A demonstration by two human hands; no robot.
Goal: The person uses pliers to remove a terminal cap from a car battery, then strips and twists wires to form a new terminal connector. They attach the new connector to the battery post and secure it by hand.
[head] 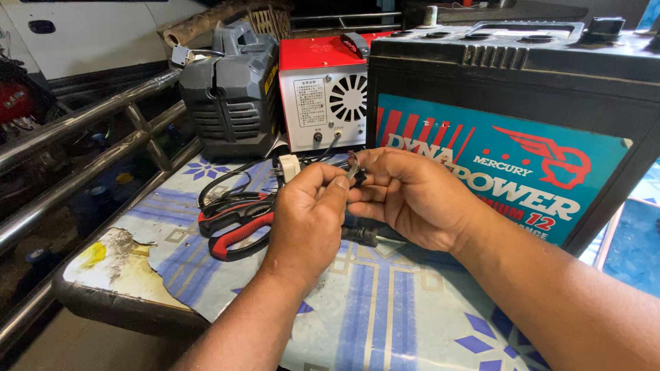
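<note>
My left hand (307,216) and my right hand (410,197) meet over the patterned table (385,316), fingertips pinched together on a small metal terminal clip (353,168) with a dark wire end. Both hands grip the clip, left thumb and forefinger on its left side, right fingers on its right. A large black car battery (509,110) with a teal and red label stands just behind my right hand. Red-handled pliers (230,230) lie on the table to the left of my left hand.
A red and white charger box (323,89) with a round fan grille stands at the back, a dark grey machine (230,93) to its left. Black cables and a white plug (289,166) lie in front of them. Metal rails (82,144) run along the table's torn left edge.
</note>
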